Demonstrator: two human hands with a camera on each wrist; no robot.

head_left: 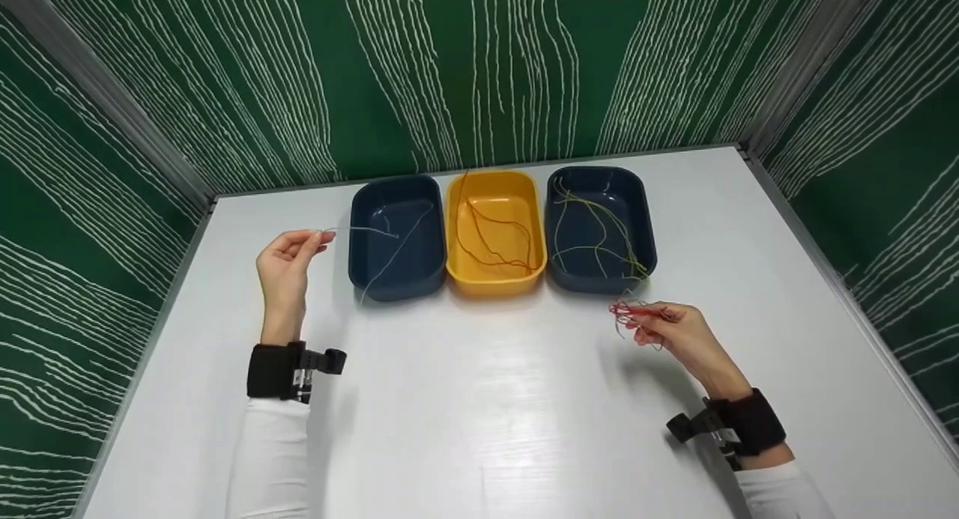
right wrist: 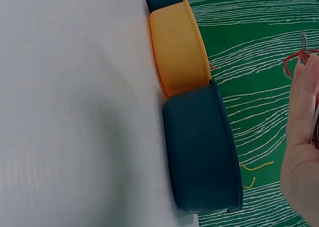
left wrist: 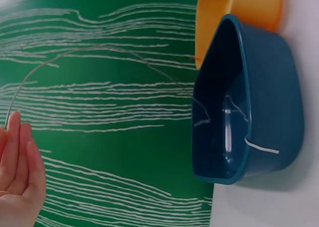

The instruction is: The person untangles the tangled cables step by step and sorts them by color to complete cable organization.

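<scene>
In the head view my left hand [head_left: 288, 268] pinches one end of a thin grey-white wire [head_left: 363, 228], left of the left dark blue bin [head_left: 397, 288]. The wire arcs over into that bin, as the left wrist view also shows. Another pale wire [left wrist: 263, 147] hangs across the bin's near rim. My right hand [head_left: 693, 343] holds a tangled bundle of red and grey wires [head_left: 628, 311] above the table, in front of the right dark blue bin [head_left: 599, 284]. Yellow wires [head_left: 603, 212] lie in that bin. Orange-red wires [head_left: 491, 258] lie in the yellow bin [head_left: 494, 287] between the two.
The three bins stand side by side at the back of the white table [head_left: 479, 399]. Green walls [head_left: 509, 77] with white wavy lines rise behind and at both sides. Grey metal posts [head_left: 794, 70] mark the corners. Some orange and yellow wire ends stick out above the rims.
</scene>
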